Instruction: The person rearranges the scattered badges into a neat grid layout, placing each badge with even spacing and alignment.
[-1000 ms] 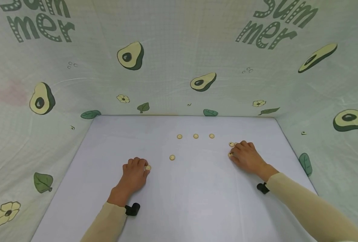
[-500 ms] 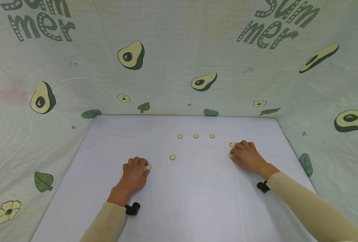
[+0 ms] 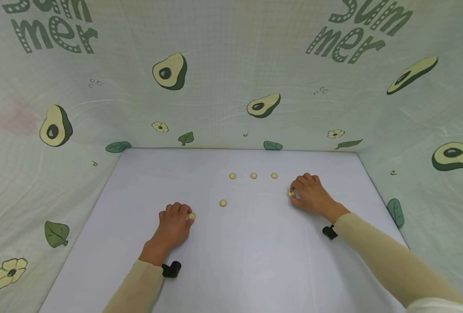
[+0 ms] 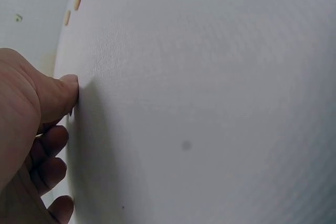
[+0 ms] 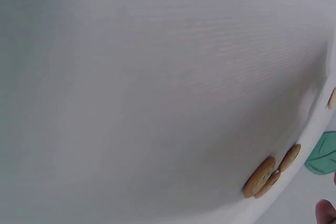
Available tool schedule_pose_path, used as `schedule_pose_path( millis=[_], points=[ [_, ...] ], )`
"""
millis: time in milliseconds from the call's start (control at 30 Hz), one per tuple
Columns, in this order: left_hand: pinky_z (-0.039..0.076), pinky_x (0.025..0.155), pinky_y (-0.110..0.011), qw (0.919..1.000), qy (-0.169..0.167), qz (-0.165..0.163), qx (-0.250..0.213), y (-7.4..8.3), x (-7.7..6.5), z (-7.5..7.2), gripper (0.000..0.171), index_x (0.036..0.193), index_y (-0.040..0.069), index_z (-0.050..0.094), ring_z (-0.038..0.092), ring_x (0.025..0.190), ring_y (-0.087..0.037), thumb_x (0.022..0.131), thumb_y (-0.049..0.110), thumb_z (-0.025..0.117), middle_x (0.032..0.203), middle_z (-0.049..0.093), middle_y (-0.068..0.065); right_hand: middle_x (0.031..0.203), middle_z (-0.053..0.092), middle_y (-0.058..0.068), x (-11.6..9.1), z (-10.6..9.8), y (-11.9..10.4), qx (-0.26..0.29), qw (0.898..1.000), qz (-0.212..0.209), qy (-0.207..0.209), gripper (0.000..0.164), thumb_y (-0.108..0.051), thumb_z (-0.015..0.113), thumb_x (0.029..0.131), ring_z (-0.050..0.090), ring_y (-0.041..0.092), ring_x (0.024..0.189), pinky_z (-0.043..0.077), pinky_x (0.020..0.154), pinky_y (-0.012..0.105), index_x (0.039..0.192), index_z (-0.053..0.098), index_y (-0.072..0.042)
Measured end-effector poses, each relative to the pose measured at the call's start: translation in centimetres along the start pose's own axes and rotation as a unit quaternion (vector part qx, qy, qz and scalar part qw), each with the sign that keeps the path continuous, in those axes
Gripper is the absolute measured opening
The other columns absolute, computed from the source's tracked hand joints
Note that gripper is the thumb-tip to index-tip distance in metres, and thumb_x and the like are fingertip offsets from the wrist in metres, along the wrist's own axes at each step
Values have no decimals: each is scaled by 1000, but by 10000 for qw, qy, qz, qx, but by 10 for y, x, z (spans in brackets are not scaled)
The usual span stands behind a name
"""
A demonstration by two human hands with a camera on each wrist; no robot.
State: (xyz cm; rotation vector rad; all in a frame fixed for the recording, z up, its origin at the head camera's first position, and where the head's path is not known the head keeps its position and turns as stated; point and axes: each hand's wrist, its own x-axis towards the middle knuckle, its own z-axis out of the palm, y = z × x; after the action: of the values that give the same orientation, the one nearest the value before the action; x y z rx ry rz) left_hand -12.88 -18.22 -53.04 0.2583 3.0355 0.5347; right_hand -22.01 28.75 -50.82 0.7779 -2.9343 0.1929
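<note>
In the head view my left hand point(image 3: 173, 226) rests on the white tabletop, thumb and index finger around a round wooden button point(image 3: 192, 216). In the left wrist view its thumb point(image 4: 58, 95) hides that button, and the other fingers are curled. To the right, my right hand point(image 3: 311, 195) pinches another wooden button point(image 3: 291, 193) between thumb and forefinger. Below and behind this hand several buttons point(image 5: 260, 178) lie close together, some overlapping, seen in the right wrist view but hidden in the head view. One lone button point(image 3: 223, 203) lies flat between the hands.
A row of three buttons, with a middle button point(image 3: 253, 175), lies toward the back of the white tabletop point(image 3: 247, 261). An avocado-print cloth point(image 3: 216, 78) hangs behind the table and along both sides. A dark wrist camera point(image 3: 172, 269) sits at the left cuff.
My right hand has shifted a little left and back with a button between its fingertips, now covering the loose buttons beside it. The left hand has stayed in place.
</note>
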Motion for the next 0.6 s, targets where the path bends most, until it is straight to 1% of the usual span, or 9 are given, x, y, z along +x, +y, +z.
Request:
schedule_pose_path(
  millis=[267,433,600],
  points=[
    [39,92,-58,10000,48,-4,12,0,-1,0,22,116,8,61,50,109,-35,100,19,73,114,59,-13,111,66,8,20,6,-9,41,9998,-25,-190,24,-25,74,90,51,30,106,38,101,56,107,69,-9],
    [39,93,-58,10000,29,-4,5,2,-1,-1,22,116,8,61,50,109,-35,100,19,73,113,59,-13,111,66,8,25,10,-12,56,9996,-18,-263,25,-27,75,90,50,29,107,37,102,56,107,69,-10],
    [38,93,-58,10000,17,1,24,1,0,-1,22,116,8,61,50,110,-35,100,19,73,114,59,-13,111,65,7,29,15,-12,-9,9994,-44,-338,25,-28,73,91,51,29,108,36,102,55,108,70,-10]
  ],
)
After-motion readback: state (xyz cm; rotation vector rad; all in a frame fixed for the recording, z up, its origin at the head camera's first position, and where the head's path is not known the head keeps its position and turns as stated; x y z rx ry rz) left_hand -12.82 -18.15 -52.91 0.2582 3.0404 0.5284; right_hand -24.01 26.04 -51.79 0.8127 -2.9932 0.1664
